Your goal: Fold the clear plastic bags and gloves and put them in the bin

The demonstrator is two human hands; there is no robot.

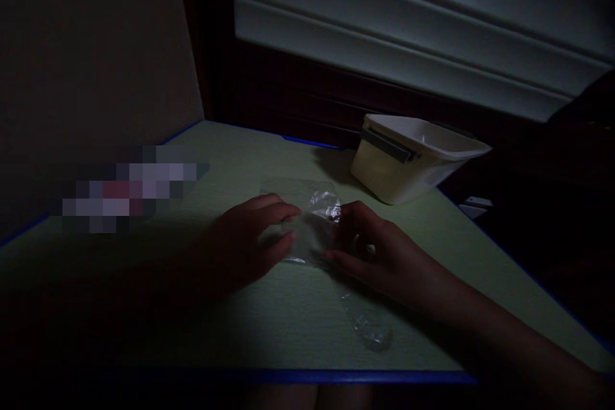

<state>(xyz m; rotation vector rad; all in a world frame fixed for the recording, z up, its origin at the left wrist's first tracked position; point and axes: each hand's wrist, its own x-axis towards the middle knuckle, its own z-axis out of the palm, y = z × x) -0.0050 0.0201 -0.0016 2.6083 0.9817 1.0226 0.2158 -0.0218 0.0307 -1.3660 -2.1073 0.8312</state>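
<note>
Both hands hold one clear crinkled plastic bag at tabletop centre: left hand fingers pinch its left edge, right hand fingers grip its right. Cream plastic tub at 2 o'clock. No writing legible.

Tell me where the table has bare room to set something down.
Bare table lies between the blurred patch and the plastic bag, and along the front blue edge left of the small clear wrapper. It is crowded mid-table, where the left hand and right hand meet the bag, and by the tub.

Single head-worn view, looking forward and down, close over a dim table, shuttered window behind
</note>
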